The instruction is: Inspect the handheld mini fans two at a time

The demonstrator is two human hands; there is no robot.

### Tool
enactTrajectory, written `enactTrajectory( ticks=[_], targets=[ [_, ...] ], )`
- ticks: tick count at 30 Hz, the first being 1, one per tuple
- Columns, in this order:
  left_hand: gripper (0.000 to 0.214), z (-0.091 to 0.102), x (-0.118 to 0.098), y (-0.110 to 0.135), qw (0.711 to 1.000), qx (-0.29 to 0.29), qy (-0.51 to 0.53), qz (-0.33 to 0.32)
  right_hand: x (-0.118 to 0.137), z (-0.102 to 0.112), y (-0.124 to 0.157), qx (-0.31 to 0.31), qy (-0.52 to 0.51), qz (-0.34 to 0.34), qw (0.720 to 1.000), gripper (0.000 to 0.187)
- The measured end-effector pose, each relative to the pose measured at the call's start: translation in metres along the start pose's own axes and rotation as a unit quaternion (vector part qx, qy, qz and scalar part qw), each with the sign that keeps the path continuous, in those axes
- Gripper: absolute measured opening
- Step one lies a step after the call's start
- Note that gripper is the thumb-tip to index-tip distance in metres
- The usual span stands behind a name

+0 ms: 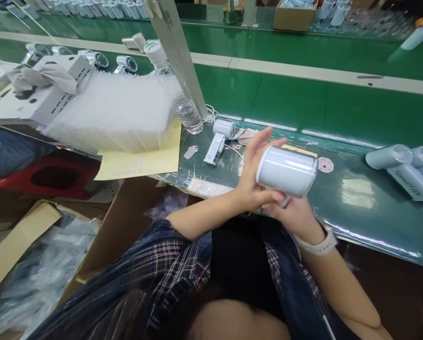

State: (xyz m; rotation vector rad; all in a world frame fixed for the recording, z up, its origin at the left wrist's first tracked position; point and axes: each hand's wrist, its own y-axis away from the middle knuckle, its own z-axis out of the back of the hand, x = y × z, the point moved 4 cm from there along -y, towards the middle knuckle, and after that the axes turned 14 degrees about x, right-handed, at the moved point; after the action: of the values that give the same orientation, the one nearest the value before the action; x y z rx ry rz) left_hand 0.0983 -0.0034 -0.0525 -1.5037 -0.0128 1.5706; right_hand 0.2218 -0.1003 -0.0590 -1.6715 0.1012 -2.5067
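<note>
A light blue handheld fan is in front of my body, its drum-shaped head turned sideways. My left hand is closed about the head's left end, thumb below and fingers behind, some fingertips showing above. Under the head, my right hand is closed where the handle sits; most of the handle and the fingers are hidden. Beyond my left hand, another fan lies on the green bench, its handle showing a dark opening. A cloth lies beside it.
Several finished-looking fans lie at the right. Left are a stack of white translucent sheets on yellow card, a water bottle and a slanted post. Below, a carton holds plastic bags. A green conveyor runs behind.
</note>
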Motion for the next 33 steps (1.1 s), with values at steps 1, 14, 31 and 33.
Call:
enactTrajectory(
  ticks=[1, 14, 31, 33],
  targets=[
    [0.121, 0.005, 0.006, -0.004, 0.998, 0.034, -0.056, 0.02, -0.008, 0.02, -0.002, -0.017, 0.047, -0.033, 0.998, 0.132],
    [0.043, 0.127, 0.062, 0.022, 0.864, 0.036, -0.296, 0.407, -0.04, 0.091, -0.045, -0.086, 0.393, -0.257, 0.879, 0.04],
    [0.083, 0.04, -0.011, 0.015, 0.9, -0.014, 0.383, 0.209, 0.022, -0.038, -0.008, 0.048, -0.177, -0.076, 0.98, 0.045],
    [0.082, 0.037, -0.009, 0.018, 0.91, -0.018, 0.353, 0.216, 0.02, -0.039, -0.004, 0.03, -0.168, -0.077, 0.982, 0.041]
  ],
)
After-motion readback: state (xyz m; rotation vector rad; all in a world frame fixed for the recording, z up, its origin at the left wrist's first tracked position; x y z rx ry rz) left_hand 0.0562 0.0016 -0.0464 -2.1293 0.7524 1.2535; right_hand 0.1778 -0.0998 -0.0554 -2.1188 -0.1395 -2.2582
